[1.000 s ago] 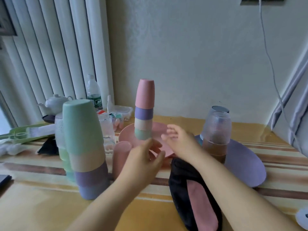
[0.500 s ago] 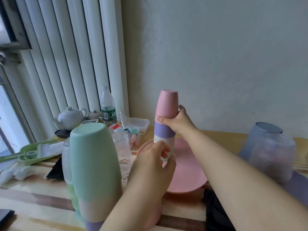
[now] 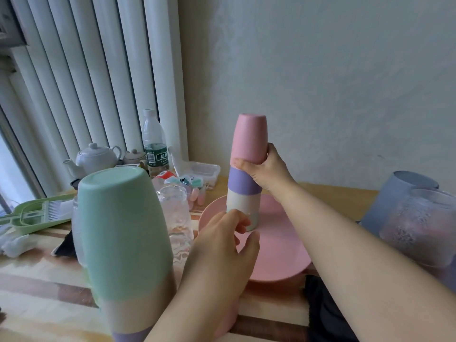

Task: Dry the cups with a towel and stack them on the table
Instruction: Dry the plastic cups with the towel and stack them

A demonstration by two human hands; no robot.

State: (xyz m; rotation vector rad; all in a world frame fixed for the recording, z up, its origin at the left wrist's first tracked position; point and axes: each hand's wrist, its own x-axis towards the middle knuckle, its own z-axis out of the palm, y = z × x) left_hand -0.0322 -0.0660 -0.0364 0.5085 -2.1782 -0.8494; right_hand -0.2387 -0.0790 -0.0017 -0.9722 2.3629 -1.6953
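near stack (image 3: 128, 243) btm cut off, frosted cup (image 3: 424, 225) blurred

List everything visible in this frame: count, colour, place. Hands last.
small cup stack: one; pink, purple, cream cups upside down; on pink plate.
pink plate: one, table centre.
big cup stack: one; green, beige, purple; front left.
clear glass: one, behind big stack.
frosted cup: one, right edge.
blue-grey cup: one, behind it.
bottle: one, clear, by blinds.
teapot: one, white, back left.
green tray: one, left.
black cloth: one, front right.
right hand: grips small stack.
left hand: fingers at stack's base.
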